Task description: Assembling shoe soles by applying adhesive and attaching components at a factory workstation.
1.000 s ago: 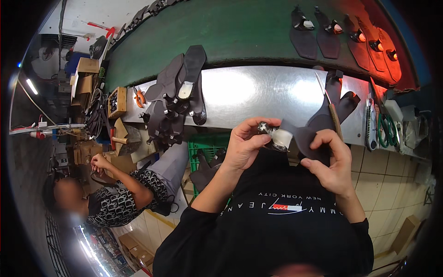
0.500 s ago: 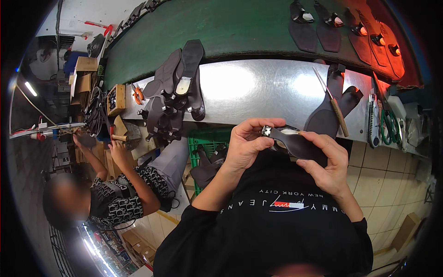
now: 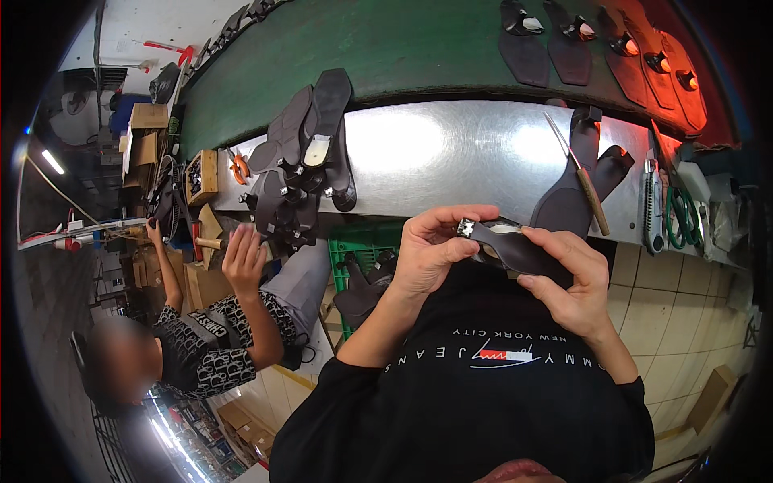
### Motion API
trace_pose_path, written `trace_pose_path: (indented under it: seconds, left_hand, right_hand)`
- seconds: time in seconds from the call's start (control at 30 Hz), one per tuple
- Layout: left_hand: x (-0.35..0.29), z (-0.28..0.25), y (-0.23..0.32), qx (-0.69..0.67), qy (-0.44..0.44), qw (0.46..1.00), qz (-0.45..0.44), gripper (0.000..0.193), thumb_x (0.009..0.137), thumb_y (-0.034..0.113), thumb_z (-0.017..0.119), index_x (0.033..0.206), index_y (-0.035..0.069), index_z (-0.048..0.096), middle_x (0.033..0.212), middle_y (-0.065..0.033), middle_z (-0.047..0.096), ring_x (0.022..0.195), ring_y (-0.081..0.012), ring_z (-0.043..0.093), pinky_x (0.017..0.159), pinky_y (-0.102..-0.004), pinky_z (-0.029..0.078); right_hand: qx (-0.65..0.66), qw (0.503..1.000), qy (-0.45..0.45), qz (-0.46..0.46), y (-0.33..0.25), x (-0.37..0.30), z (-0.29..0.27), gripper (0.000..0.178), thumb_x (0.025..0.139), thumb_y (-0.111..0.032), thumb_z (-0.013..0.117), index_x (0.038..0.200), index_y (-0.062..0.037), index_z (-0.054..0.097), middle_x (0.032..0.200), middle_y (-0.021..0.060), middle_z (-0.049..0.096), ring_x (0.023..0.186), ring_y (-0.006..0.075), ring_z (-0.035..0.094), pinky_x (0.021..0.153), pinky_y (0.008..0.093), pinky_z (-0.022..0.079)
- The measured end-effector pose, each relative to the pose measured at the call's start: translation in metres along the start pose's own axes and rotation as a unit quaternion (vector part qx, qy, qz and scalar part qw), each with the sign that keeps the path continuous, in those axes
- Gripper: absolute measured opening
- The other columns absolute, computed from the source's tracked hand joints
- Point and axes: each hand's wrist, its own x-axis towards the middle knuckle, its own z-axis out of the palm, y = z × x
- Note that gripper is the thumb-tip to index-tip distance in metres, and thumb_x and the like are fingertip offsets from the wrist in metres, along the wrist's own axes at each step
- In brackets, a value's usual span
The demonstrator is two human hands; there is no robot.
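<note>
2 bare hands, 1 dark sandal sole (image 3: pixel 527 259) with jewelled ornament (image 3: pixel 465 228), held in the air at the counter (image 3: pixel 419 157)'s near edge, before a black shirt (image 3: pixel 467 410). Left hand (image 3: pixel 435 248): fingers pinching the ornamented end. Right hand (image 3: pixel 570 280): fingers pinching the sole's other stretch.

Risks, as judged: sole creasing or twisting, if the 2 grips bend it unevenly; ornament pulled askew, if the left pinch drags; awl (image 3: pixel 592 200) knocked down, if the right hand swings outward, its wooden handle pointing to the near edge.

Surroundings: awl lying across dark soles (image 3: pixel 560 205), between right hand and utility knife (image 3: pixel 651 213) with green-handled scissors (image 3: pixel 683 221). Heaped sandal soles (image 3: pixel 294 153) on the left, blocking the way to orange-handled pliers (image 3: pixel 239 167) and wooden box (image 3: pixel 211 175). Green crate (image 3: pixel 336 270) below, near left forearm. 5 sandals on green belt (image 3: pixel 403 60) beyond. 1 co-worker (image 3: pixel 217 342) at left, well apart.
</note>
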Motion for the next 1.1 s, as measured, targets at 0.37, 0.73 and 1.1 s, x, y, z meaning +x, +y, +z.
trace_pose_path:
  seconds: [0.37, 0.73, 1.1]
  left_hand:
    - [0.0, 0.0, 0.005, 0.116, -0.021, 0.992, 0.047, 0.04, 0.07, -0.009, 0.068, 0.109, -0.002, 0.065, 0.12, -0.0264, 0.057, 0.108, -0.0291, 0.059, 0.092, -0.0358, 0.048]
    - [0.003, -0.001, 0.004, 0.185, -0.07, 0.977, 0.081, 0.035, 0.072, -0.011, 0.065, 0.106, -0.002, 0.067, 0.121, -0.026, 0.057, 0.107, -0.0275, 0.059, 0.085, -0.0302, 0.051]
    - [0.005, 0.008, 0.012, 0.294, -0.108, 0.947, 0.071, 0.041, 0.067, -0.015, 0.056, 0.104, -0.003, 0.068, 0.12, -0.0237, 0.059, 0.108, -0.0237, 0.06, 0.087, -0.0264, 0.047]
  right_hand:
    - [-0.051, 0.998, -0.017, -0.029, -0.007, 0.007, -0.004, 0.046, 0.064, -0.002, 0.073, 0.109, -0.0003, 0.064, 0.087, 0.0135, 0.065, 0.078, 0.0257, 0.062, 0.07, 0.0318, 0.048]
    - [-0.121, 0.99, -0.021, -0.073, -0.01, 0.01, -0.005, 0.043, 0.064, -0.005, 0.074, 0.106, -0.0024, 0.065, 0.085, 0.0109, 0.063, 0.071, 0.0264, 0.06, 0.063, 0.0332, 0.049]
    - [-0.174, 0.98, -0.047, -0.079, -0.009, 0.008, 0.0, 0.041, 0.067, -0.005, 0.072, 0.107, -0.0007, 0.063, 0.08, 0.0094, 0.057, 0.071, 0.0254, 0.057, 0.064, 0.0353, 0.047]
